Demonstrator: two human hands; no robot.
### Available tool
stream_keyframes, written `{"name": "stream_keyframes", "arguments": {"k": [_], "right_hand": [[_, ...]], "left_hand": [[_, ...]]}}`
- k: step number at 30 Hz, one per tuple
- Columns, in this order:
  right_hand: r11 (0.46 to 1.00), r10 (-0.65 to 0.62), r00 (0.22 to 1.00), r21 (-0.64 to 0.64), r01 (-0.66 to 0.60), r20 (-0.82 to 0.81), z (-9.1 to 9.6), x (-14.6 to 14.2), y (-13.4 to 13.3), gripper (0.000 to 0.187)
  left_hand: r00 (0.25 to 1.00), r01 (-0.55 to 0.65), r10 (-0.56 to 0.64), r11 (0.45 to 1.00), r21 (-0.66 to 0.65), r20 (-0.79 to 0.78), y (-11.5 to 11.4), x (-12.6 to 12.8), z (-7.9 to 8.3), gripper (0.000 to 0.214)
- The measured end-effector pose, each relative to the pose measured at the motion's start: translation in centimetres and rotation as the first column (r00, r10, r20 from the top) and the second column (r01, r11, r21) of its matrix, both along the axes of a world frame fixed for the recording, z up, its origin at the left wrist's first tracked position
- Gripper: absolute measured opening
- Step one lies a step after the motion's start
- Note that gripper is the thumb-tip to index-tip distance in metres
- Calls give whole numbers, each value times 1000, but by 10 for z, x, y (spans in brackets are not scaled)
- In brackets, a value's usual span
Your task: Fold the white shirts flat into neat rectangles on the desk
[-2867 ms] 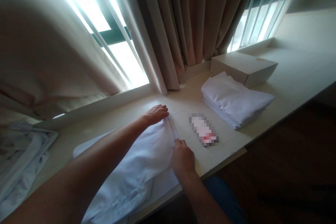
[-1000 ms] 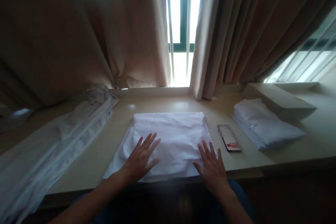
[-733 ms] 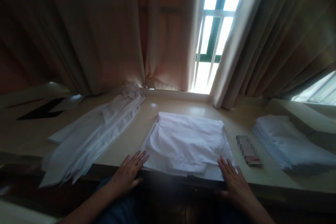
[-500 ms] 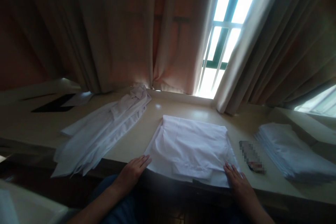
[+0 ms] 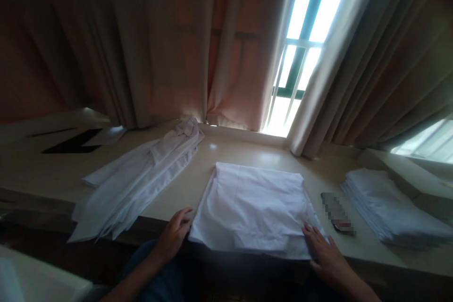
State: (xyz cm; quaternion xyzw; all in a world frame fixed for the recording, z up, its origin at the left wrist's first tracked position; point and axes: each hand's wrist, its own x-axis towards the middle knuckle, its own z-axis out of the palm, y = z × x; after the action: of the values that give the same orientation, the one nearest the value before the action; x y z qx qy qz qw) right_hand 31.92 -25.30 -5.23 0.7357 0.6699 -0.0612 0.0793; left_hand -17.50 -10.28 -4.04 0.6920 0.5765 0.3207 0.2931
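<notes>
A folded white garment (image 5: 262,205) lies at the table's front edge, its near side reaching the edge. My right hand (image 5: 322,247) rests on its lower right corner with fingers stretched out. Just left of the garment, my left hand (image 5: 175,232) hovers by the table edge. Its fingers are loosely bent and hold nothing, with a small gap to the cloth.
Several loose white garments (image 5: 141,174) lie in a heap on the left, hanging over the edge. To the right are a blurred-out phone-like object (image 5: 338,213) and a stack of folded white cloth (image 5: 396,207). Curtains (image 5: 170,56) and a window (image 5: 297,66) stand behind the table (image 5: 226,144).
My left hand has come off the garment's left corner and drawn slightly left, fingers now bent. The garment sits a little nearer to me, and my right hand stays on its right corner.
</notes>
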Motion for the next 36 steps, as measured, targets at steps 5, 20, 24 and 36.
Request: {"name": "stream_keyframes", "arguments": {"k": [5,20,24,36], "right_hand": [[998,-26,997,-57,22,-75,20,6,11,93],[979,115,975,186,-80,-191,49,-146,133,59],[986,81,974,160,-48,-210,29,-145,154,60],[865,71,370,241,439,-926,26,-143,255,68]], "left_hand": [[977,-99,164,915,-391,137,49,28,6,51],[996,16,22,917,-399,91,108,60,10,33],[991,13,40,924,-382,131,120,62,7,37],[853,283,80,759,-586,516,147,65,29,61]]}}
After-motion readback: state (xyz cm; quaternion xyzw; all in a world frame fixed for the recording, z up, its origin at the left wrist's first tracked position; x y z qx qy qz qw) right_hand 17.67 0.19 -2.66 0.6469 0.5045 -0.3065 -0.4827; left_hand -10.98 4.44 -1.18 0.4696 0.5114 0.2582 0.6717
